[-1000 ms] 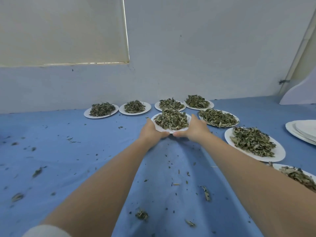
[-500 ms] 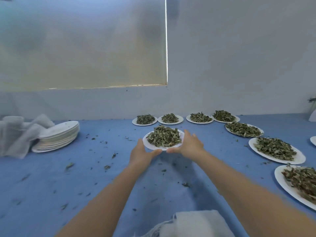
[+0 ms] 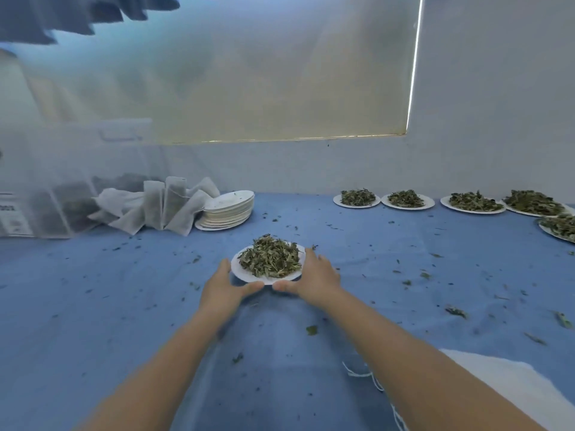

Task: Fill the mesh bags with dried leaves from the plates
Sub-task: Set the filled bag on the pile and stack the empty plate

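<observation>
Left hand (image 3: 224, 287) and right hand (image 3: 314, 279) grip opposite edges of a white plate (image 3: 249, 276) heaped w/ dried leaves (image 3: 270, 256), thumbs on near rim, fingers curled along the sides. Plate sits at center of blue tabletop (image 3: 93, 306). Mesh bags (image 3: 155, 206) lie far left beside a stack of empty plates (image 3: 228, 209). Filled plates (image 3: 407, 200) line the far right edge.

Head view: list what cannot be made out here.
- Clear bin at left: contents blurred and veiled by its cloudy wall.
- Fingers of the left hand and right hand: partly hidden under the held plate.
- Rightmost leaf plate: cut off by the right edge.
- White mesh bag near the right arm: cut off by the bottom edge.
- Stacked plates: count too small to tell.
</observation>
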